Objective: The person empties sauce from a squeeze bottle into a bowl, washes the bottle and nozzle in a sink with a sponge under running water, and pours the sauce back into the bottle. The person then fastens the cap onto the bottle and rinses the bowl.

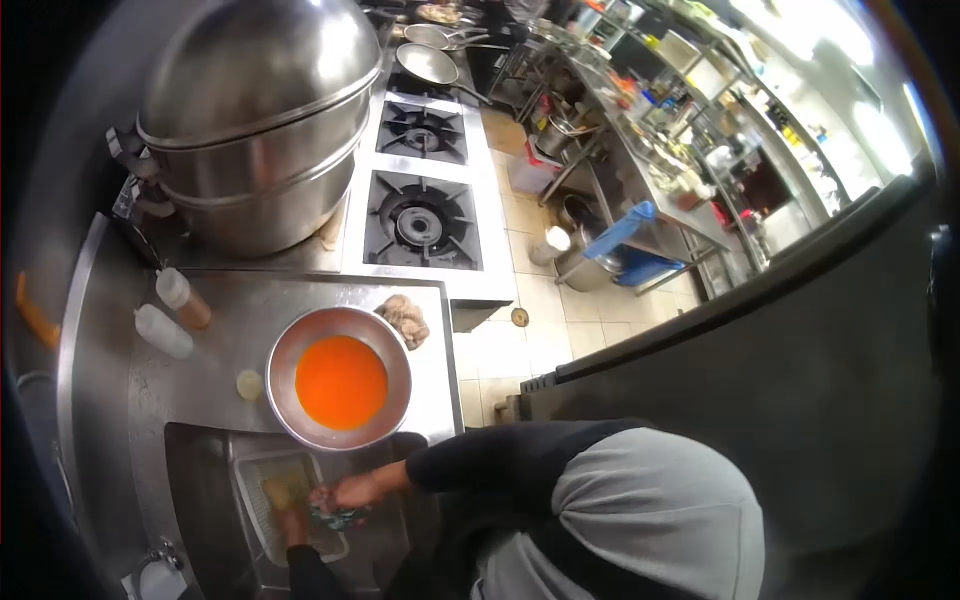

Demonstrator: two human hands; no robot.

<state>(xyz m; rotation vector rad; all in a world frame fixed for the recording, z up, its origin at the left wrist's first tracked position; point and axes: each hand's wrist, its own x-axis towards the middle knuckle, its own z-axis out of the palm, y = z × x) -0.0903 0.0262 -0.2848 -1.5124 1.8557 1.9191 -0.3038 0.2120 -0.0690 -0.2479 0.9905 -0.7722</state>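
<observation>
Both hands are low in the metal sink (205, 470), over a white perforated basket (255, 515). My left hand (291, 524) reaches into the basket, its fingers bent around or against a pale yellowish lump (284, 489) that is too blurred to name. Beside it, my right hand (358, 490) is closed at the basket's right edge, on or against a dark greenish patterned thing (340, 517) whose kind I cannot make out. Just beyond the sink, a wide steel bowl (282, 350) holds bright orange liquid (342, 382).
Two squeeze bottles (163, 331) lie or lean on the counter at left, with a small pale round item (249, 384) nearer the bowl. A crumpled brownish cloth (404, 320) touches the bowl's far side. Beyond are a large domed steamer (255, 130) and gas burners (420, 226).
</observation>
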